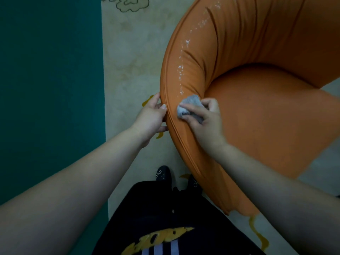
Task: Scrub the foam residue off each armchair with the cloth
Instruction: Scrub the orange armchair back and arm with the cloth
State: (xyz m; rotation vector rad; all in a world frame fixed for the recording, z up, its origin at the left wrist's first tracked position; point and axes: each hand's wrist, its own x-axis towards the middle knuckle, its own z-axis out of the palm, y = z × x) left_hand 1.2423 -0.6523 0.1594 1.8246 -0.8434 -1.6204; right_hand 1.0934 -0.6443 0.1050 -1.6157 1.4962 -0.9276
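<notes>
Nearest the camera: a dark garment with a yellow print (161,236) and two dark shoes (163,174) standing on the pale patterned rug (128,70), directly below both grips.

Left hand (150,118): grip closed around the piped outer edge of the orange armchair (266,116), thumb on top of the rim, fingers wrapped under and behind it.

Right hand (204,118): just to the right of the left grip, on the rounded armrest. Its grip is curled over a crumpled grey cloth (189,105), fingers pressing the cloth onto the upholstery. The cloth protrudes beyond the fingertips toward the far side.

Foam residue (181,70): a broken trail of white flecks beginning immediately beyond the cloth and running away from the right grip along the top of the curved backrest.

Left of the left grip, past the rug's edge, lies a teal floor area (49,89).
</notes>
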